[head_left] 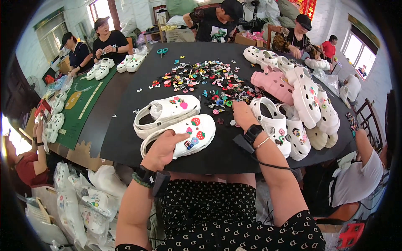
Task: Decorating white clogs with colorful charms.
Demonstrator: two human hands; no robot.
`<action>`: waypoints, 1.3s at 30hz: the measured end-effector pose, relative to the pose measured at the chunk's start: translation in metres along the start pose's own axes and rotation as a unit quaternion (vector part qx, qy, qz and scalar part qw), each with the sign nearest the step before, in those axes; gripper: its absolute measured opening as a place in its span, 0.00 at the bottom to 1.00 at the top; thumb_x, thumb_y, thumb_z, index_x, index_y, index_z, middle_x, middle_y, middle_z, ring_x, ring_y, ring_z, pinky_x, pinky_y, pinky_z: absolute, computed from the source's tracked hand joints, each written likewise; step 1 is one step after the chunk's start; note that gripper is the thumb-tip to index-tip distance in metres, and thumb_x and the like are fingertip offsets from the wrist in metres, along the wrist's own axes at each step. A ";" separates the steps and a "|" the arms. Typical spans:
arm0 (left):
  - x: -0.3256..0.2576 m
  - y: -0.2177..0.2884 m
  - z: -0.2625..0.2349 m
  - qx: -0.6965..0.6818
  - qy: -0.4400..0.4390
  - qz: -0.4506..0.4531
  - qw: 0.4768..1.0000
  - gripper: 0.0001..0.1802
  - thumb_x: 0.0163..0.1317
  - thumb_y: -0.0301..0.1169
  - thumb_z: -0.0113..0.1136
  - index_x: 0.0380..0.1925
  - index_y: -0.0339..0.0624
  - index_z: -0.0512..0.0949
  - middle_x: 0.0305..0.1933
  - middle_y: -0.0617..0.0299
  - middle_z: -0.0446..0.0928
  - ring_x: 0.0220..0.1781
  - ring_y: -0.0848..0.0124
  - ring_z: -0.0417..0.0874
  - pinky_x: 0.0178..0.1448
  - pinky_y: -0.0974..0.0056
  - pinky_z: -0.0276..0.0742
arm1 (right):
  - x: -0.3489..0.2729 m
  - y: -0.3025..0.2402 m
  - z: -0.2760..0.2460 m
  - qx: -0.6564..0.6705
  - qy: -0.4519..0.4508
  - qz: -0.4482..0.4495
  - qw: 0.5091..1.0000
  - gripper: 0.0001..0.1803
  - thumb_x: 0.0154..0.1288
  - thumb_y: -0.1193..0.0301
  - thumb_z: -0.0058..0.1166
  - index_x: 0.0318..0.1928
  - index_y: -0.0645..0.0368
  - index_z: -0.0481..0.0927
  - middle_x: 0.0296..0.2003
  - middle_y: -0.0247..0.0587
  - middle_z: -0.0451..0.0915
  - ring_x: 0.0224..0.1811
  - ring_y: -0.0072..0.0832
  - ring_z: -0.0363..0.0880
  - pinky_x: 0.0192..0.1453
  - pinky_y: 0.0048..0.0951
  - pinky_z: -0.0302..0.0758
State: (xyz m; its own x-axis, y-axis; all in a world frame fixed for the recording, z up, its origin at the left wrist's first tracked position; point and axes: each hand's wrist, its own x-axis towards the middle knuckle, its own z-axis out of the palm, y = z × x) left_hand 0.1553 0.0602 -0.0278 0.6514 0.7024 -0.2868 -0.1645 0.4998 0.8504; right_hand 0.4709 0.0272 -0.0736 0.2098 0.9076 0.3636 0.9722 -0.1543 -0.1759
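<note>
The left hand [161, 147] rests with fingers spread over the near white foam clog [181, 134] on the black round surface [125, 138] — it already carries several charms; its partner clog [166, 113] has fewer; the right hand [243, 115] reaches into the heap of small coloured charms [205, 79], its fingers hidden, so their state is unclear.

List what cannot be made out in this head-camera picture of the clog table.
- Right hand: fingertips hidden behind the hand itself, so any charm pinched is unseen.
- Pile of small colourful shoe charms: too small to tell shapes.
- Near white foam clog: heel end covered by left hand.
</note>
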 end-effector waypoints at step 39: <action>-0.014 -0.004 0.008 0.090 -0.035 0.023 0.995 0.20 0.58 0.25 0.59 0.51 0.27 0.75 0.49 0.56 0.80 0.48 0.69 0.80 0.54 0.64 0.75 | -0.017 -0.138 -0.083 0.127 -0.053 -0.126 0.982 0.36 0.35 0.76 0.73 0.50 0.56 0.71 0.52 0.47 0.71 0.55 0.47 0.69 0.59 0.40 0.68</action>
State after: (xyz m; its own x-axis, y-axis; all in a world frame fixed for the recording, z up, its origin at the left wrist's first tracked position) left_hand 0.1532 0.0440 -0.0238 0.6969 0.6824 -0.2203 -0.0640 0.3652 0.9287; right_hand 0.3414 0.0010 0.0205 -0.0591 0.9420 0.3304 0.9317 0.1709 -0.3206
